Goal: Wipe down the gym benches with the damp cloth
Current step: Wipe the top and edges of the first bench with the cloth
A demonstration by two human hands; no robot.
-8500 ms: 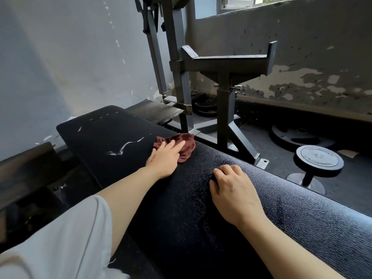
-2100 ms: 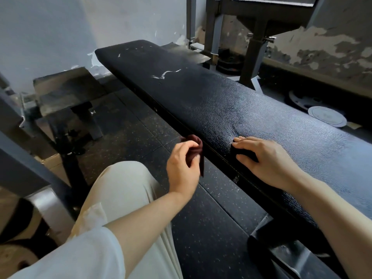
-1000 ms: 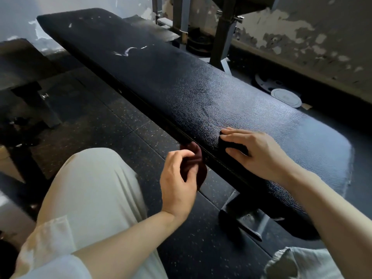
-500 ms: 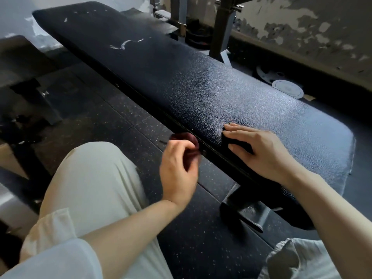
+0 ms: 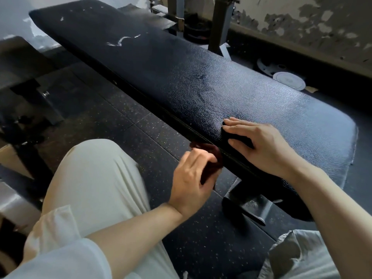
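Speckled floor (image 5: 112, 125), weight plate (image 5: 288, 80) beyond bench (image 5: 181, 77)

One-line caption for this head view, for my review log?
Left hand holds the dark red cloth against the bench side edge; right hand rests on the pad.

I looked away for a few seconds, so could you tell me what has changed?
The left hand took the cloth off the bench top and down to its near side edge. The right hand stayed braced on the pad.
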